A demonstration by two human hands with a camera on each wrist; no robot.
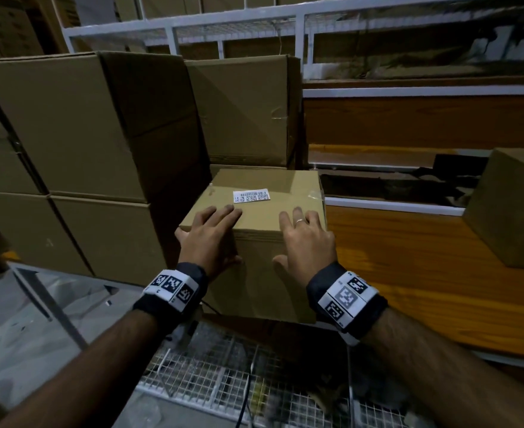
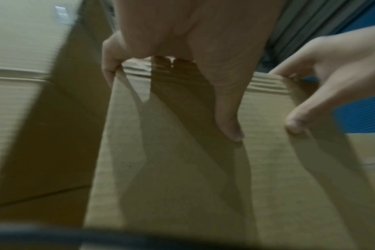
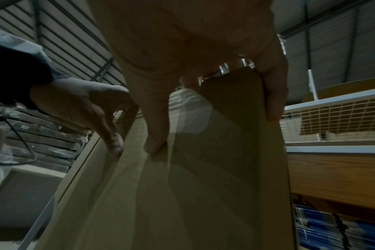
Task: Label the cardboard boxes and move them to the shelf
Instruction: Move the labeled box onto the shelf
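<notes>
- Labelled cardboard box point(image 1: 267, 230) sits between both hands.
- Left hand point(image 1: 209, 239) grasps its near left corner.
- Right hand point(image 1: 305, 242) grasps its near right edge, fingers on top.

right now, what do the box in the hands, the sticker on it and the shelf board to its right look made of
The box looks like plain brown corrugated cardboard, matte, with ribbing faintly visible near its top edge. The sticker seems to be white paper printed with barcodes; its finish is unclear. The shelf board looks like orange-brown wood or a wood-grain laminate, slightly glossy.
</notes>
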